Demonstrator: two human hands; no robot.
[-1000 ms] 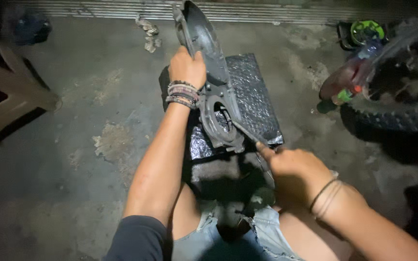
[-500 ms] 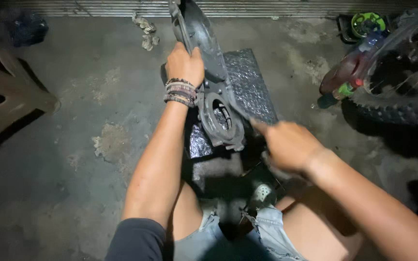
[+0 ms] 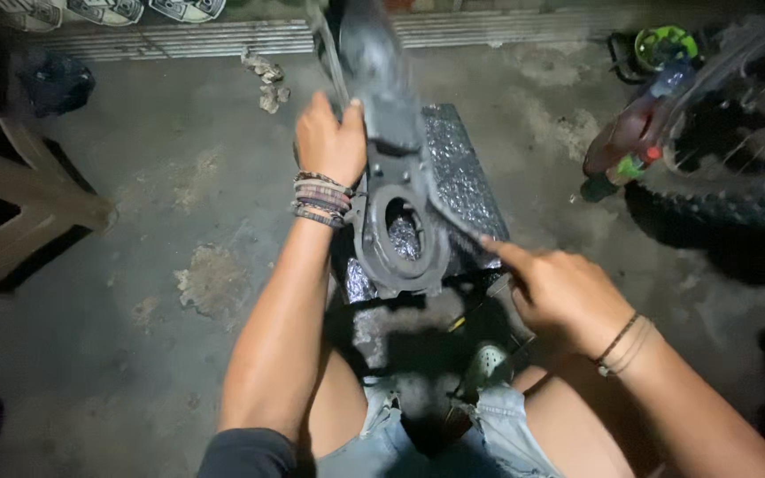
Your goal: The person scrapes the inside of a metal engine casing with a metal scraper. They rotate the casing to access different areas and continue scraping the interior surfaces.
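The left hand (image 3: 329, 142) is closed around the upper part of a grey metal engine casing (image 3: 396, 177), a long, greasy cover held tilted up off the ground, its round opening facing the camera and its top end blurred near the far edge of the floor. The lower end of the casing sits over a dark, glittery block (image 3: 462, 177) that lies on the concrete floor (image 3: 179, 265) roughly at its middle, just ahead of the person's knees. The right hand (image 3: 564, 296) is loosely curled, with the forefinger stretched out so that its tip meets the right rim of the casing near the block's near corner; it grips nothing that can be made out (a thin dark tool or brush may lie along that finger, but the blur hides it). Beaded bracelets (image 3: 319, 199) ring the left wrist. The floor is rough, stained grey concrete with a pale chipped patch (image 3: 210, 279) towards its left side. At the left edge stands a wooden stool (image 3: 19, 217); along the far edge runs a ribbed metal strip (image 3: 179, 37). In the right corner a knobbly motorcycle tyre (image 3: 737, 199) rests on the floor, with a green bottle (image 3: 630, 164) just beside it.
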